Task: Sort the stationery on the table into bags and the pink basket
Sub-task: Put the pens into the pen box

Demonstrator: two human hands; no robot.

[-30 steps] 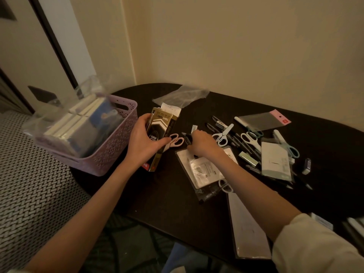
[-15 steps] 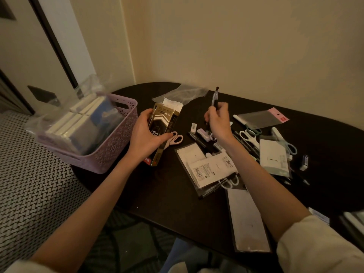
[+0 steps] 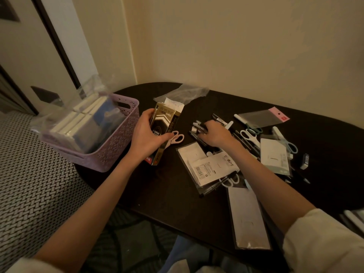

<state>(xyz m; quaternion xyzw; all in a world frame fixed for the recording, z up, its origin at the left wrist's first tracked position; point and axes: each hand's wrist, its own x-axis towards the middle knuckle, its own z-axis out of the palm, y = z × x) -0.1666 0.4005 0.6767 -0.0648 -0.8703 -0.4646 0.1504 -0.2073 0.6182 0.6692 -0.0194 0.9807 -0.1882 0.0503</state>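
Between the left fingers (image 3: 146, 115) and thumb: box (image 3: 167, 123), gold and black, held upright on the table (image 3: 167, 194), top flap open, white liner showing; contents not visible. The left hand (image 3: 145, 134) wraps the box's near side.

Left of that hand, at the table's end: pink basket (image 3: 110, 152), perforated, holding a clear bag (image 3: 65, 119) of white and blue flat packs stood on edge.

Just right of the left thumb, touching the box: pink scissors (image 3: 174, 139), lying flat.

Under the right fingers (image 3: 206, 127): pens (image 3: 199, 128), dark with pale caps, in a loose heap. The right hand (image 3: 216, 133) lies palm down on them, fingers curled over the heap; whether they grip any cannot be told.

Beyond the left fingers: crumpled empty bag (image 3: 183, 93).

Right of the right hand: blue scissors (image 3: 250, 134), more pens, a white packet (image 3: 274, 154), a pink-topped sleeve (image 3: 262, 118).

Near side of the right hand: barcoded packets (image 3: 206, 166), stacked; a long flat sleeve (image 3: 248, 217).

Surface: dark, rounded table against a cream wall (image 3: 236, 46). Floor (image 3: 29, 184): woven black-and-white pattern.
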